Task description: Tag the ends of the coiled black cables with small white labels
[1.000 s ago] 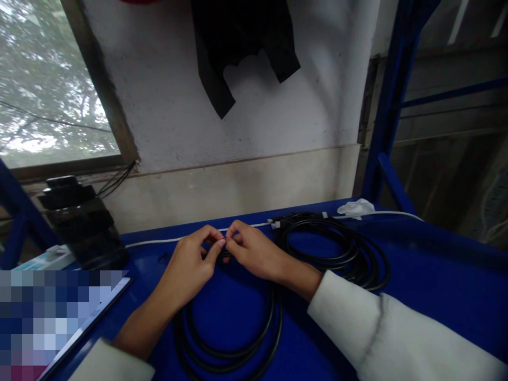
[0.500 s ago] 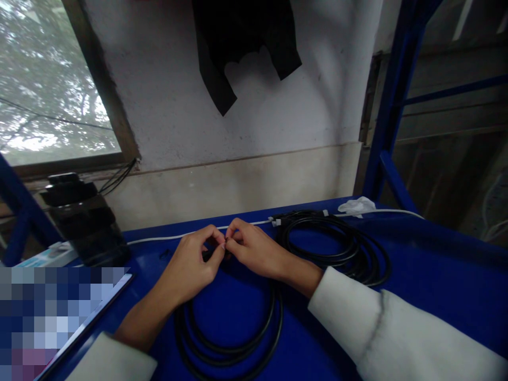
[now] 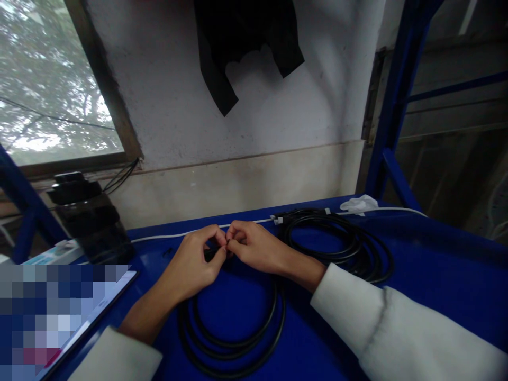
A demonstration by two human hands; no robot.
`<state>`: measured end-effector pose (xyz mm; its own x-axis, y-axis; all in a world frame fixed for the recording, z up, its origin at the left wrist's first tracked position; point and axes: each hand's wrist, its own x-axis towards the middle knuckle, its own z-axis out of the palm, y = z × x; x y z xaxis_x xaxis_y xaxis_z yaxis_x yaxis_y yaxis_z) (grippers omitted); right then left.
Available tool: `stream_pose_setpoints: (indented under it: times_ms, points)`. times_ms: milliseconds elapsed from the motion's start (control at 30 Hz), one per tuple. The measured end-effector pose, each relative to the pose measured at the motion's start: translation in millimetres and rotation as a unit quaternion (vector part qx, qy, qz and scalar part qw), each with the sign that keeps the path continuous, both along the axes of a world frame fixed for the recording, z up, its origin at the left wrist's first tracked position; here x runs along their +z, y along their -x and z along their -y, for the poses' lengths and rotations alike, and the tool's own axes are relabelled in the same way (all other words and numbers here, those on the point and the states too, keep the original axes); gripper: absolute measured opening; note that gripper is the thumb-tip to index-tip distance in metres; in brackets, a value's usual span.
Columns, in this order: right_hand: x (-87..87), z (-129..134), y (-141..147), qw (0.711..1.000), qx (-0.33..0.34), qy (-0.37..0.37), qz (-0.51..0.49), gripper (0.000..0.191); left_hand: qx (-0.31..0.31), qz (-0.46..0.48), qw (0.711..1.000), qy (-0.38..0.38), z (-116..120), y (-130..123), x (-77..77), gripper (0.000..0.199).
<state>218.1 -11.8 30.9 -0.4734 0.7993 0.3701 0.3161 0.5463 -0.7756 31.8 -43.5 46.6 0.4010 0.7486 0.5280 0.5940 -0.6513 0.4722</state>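
Note:
A coiled black cable [image 3: 232, 346] lies on the blue table [image 3: 444, 280], its far side under my hands. My left hand [image 3: 198, 259] is closed in a pinch, with a dark part of the cable showing between its thumb and fingers. Touching its fingertips, my right hand [image 3: 254, 246] also pinches, on something small and dark that I cannot make out. The fingers hide most of what lies between them. Beyond my right wrist rests a second coil of black cable [image 3: 323, 256] with whitish connector ends.
At the left stand a dark bottle [image 3: 93, 222] and a tablet-like screen [image 3: 115, 288], partly pixelated. A white cord [image 3: 159, 237] runs along the table's back edge, near a crumpled white piece [image 3: 359, 203]. Blue frame posts [image 3: 391, 116] rise on both sides.
The whole view has shifted slightly. My hands keep nearly the same pinching pose, with fingertips together and only small finger movements.

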Motion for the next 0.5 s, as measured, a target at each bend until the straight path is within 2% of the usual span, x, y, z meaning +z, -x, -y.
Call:
stream_pose_setpoints:
  times_ms: [333,500]
  points:
    - [1.1,1.3,0.3,1.000,-0.012,0.005,0.008,0.004,-0.007,0.012,1.000,0.004,-2.2,1.0,-1.7,0.009]
    - [5.2,4.1,-0.8,1.000,-0.004,-0.001,0.015,0.015,-0.015,0.019,1.000,0.009,-1.8,2.5,-1.7,0.011]
